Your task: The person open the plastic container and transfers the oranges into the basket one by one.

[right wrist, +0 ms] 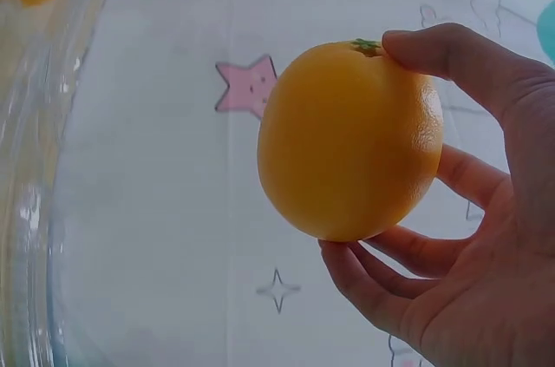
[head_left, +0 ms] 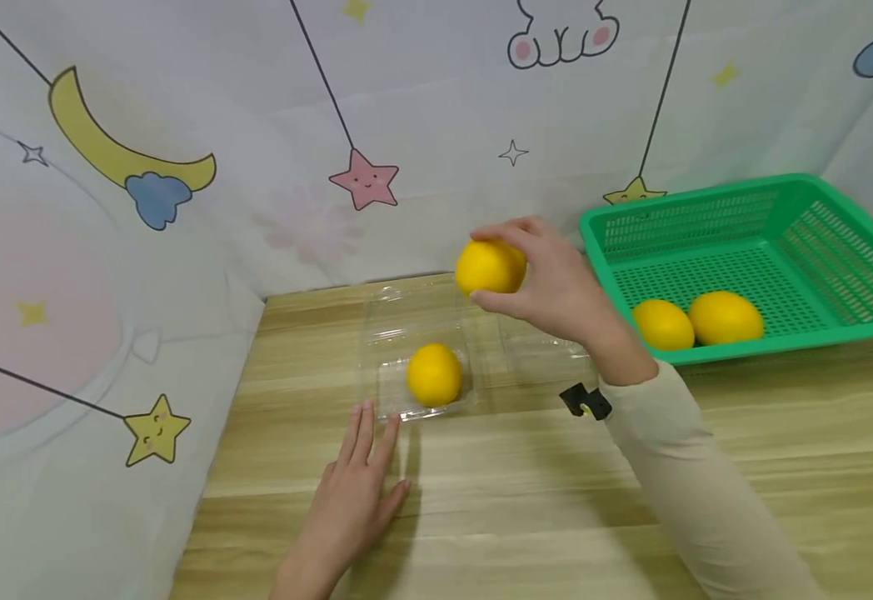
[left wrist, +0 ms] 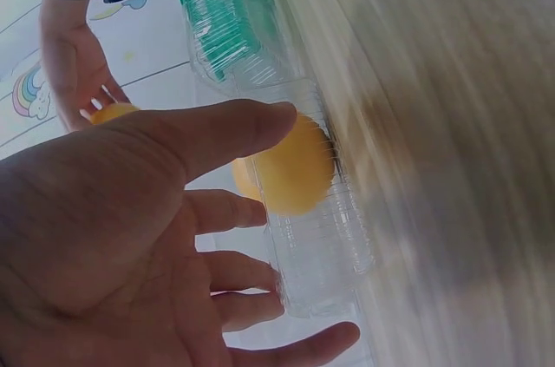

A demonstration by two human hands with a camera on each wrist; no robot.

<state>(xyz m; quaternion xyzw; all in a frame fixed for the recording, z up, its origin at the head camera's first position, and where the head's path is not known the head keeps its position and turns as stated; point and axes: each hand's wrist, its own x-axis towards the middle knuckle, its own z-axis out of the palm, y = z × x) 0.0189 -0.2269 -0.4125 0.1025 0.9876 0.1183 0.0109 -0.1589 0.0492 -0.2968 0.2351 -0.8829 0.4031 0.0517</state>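
Between thumb and fingers my right hand [head_left: 549,283] holds an orange [head_left: 487,268] in the air, above and behind the clear plastic boxes. The right wrist view shows a green stem mark on this orange [right wrist: 351,141]. A second orange [head_left: 434,375] sits in the open clear plastic box [head_left: 391,392] on the table. My left hand [head_left: 354,492] is at the near left of that box, fingers extended. In the left wrist view its fingertips [left wrist: 251,211] are by the box's wall; whether they press on it I cannot tell.
A green basket [head_left: 706,354] stands at the right with two more oranges [head_left: 725,318] inside. Another clear plastic box [head_left: 541,354] lies between it and the first box, partly behind my right arm. A patterned curtain [head_left: 436,108] hangs behind the wooden table [head_left: 496,500].
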